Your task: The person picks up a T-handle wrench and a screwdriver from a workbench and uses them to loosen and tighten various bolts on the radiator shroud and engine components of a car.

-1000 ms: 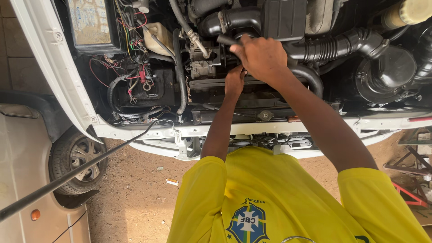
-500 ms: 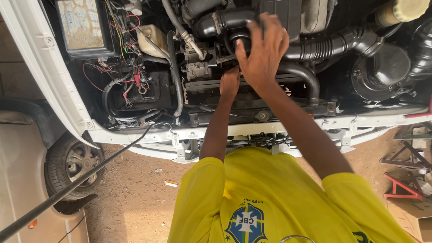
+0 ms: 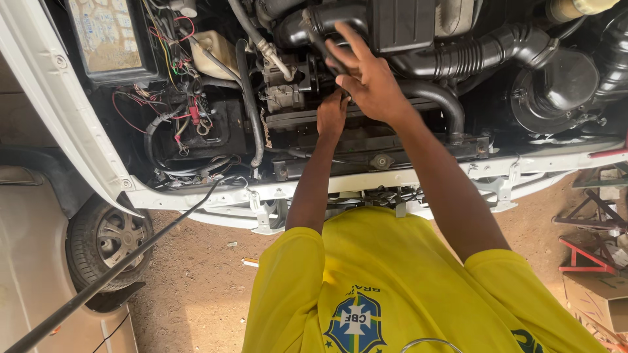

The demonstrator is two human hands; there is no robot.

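Right hand lay half-open on smooth black intake hose, far centre of engine bay, fingers spread, no firm grip. Left hand reached down beside engine block; grip hidden. Hose looked seated; corrugated duct right, untouched. Bay open, work midway.

The right hand no longer lies flat over the black intake hose; its fingers now spread and lift, the fingertips at the hose end. The left hand sits slightly lower beneath it, though its grip is hidden.
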